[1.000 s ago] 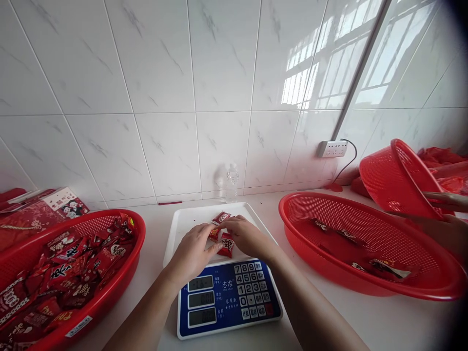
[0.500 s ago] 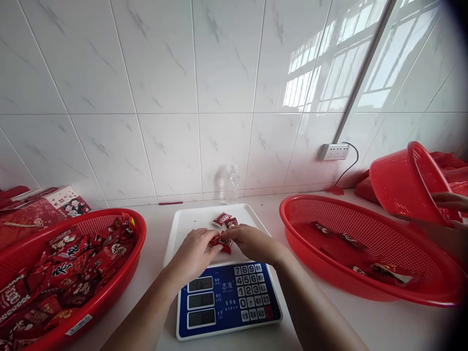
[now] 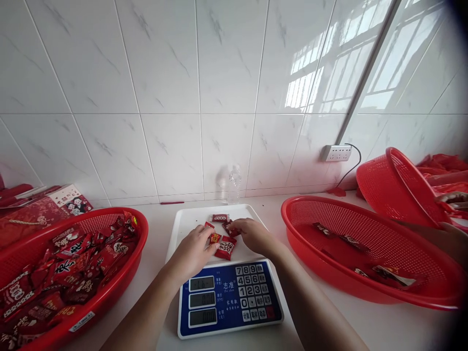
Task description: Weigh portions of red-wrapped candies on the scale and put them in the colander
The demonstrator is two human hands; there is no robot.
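A white digital scale point(image 3: 187, 222) with a blue keypad panel point(image 3: 230, 327) stands in front of me, several small wrapped snack packets on its pan. My left hand point(image 3: 193, 248) pinches a small red and yellow packet point(image 3: 215, 238) between thumb and fingers. Across from it, the fingertips of my right hand point(image 3: 252, 236) are closed on a dark red packet point(image 3: 230, 228). Between the hands lies a bright red packet point(image 3: 225, 247) with white lettering. Farther back, another red packet point(image 3: 220, 218) rests flat on the pan.
At left is a red basket point(image 3: 141, 243) full of wrapped snacks; a red basket point(image 3: 307, 243) with a few packets stands right. Beyond it, another person's hand point(image 3: 455, 239) is at a tilted red basket point(image 3: 383, 175). A clear bottle point(image 3: 234, 183) stands by the wall.
My hands have moved slightly apart, so the packets between them show more plainly. The back packet has turned flatter. At right, the other person's tilted basket has shifted left and down.
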